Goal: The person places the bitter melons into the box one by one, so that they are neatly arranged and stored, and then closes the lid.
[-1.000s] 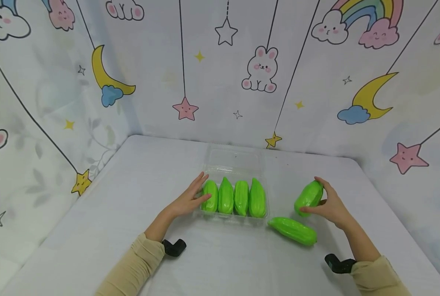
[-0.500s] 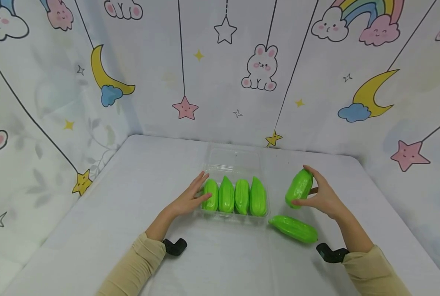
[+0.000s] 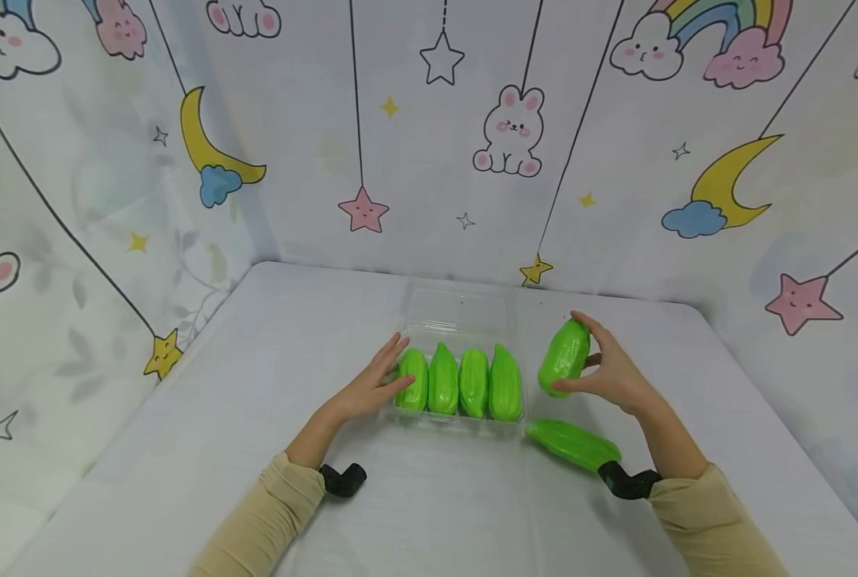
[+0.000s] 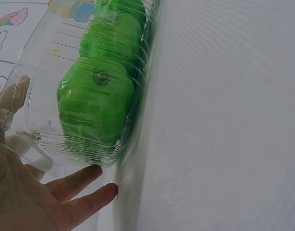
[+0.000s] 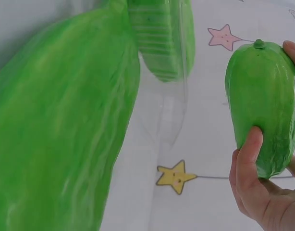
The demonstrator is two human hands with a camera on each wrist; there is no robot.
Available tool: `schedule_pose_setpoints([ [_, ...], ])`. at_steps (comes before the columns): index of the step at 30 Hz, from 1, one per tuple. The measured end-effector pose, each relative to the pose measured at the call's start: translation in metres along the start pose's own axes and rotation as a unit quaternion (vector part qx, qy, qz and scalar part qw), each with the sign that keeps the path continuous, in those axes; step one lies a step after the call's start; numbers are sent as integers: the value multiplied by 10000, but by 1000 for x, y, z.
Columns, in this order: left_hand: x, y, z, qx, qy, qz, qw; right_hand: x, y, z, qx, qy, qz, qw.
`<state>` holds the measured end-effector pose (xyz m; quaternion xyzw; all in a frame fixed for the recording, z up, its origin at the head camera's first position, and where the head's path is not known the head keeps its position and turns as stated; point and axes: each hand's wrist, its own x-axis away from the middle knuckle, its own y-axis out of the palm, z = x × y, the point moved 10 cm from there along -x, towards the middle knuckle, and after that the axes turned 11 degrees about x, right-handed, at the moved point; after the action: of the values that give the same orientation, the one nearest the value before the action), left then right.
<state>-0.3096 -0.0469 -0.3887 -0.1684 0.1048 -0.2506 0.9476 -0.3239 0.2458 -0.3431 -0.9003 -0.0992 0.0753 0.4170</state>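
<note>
My right hand (image 3: 619, 377) grips a bright green, ribbed toy gourd (image 3: 565, 358) between thumb and fingers, above the table and right of a clear plastic box. In the right wrist view its stub end (image 5: 259, 44) points up. The clear box (image 3: 457, 308) has its lid folded back and holds a row of several matching gourds (image 3: 442, 378). Spread and fairly straight, the fingers of my left hand (image 3: 364, 389) lie at the box's left side; in the left wrist view two fingertips (image 4: 97, 171) show beside its ridged wall (image 4: 42, 115).
One more green gourd (image 3: 569, 443) lies on the white table (image 3: 429, 505) right of the box, partly covered by the black camera (image 3: 629, 482) on my right wrist. Another black camera (image 3: 344, 481) sits at my left wrist. A cartoon-printed curtain (image 3: 429, 160) stands behind the table.
My right hand has carried its gourd leftward and slightly up, nearer the box. My left hand has stayed at the box's left side.
</note>
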Motion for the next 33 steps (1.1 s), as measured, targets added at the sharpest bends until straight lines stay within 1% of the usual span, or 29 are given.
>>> schedule_pose_setpoints([
  [3,0,0,1,4,16,-1,10000,-2,3,-6,-32,-53,-37,10000],
  [8,-1,0,-1,-15,30,30,10000,-7,9,-13,-77,-121,-117,9998],
  [15,-12,-2,-35,-103,151,207,9996,-14,22,-24,-246,-221,-358,9988],
  [16,-13,-2,-37,-122,159,208,9996,-15,24,-27,-270,-250,-396,9985],
  [19,-13,-3,-39,-137,146,210,9996,-19,31,-34,-364,-362,-496,9975],
  [23,-13,-4,-39,-152,161,206,9995,-24,45,-45,-431,-511,-653,9956],
  [29,-13,-4,-38,-216,190,211,9994,-28,70,-59,-523,-590,-935,9925],
  [33,-13,-3,-40,-244,217,176,9993,-29,83,-67,-578,-651,-1058,9906],
])
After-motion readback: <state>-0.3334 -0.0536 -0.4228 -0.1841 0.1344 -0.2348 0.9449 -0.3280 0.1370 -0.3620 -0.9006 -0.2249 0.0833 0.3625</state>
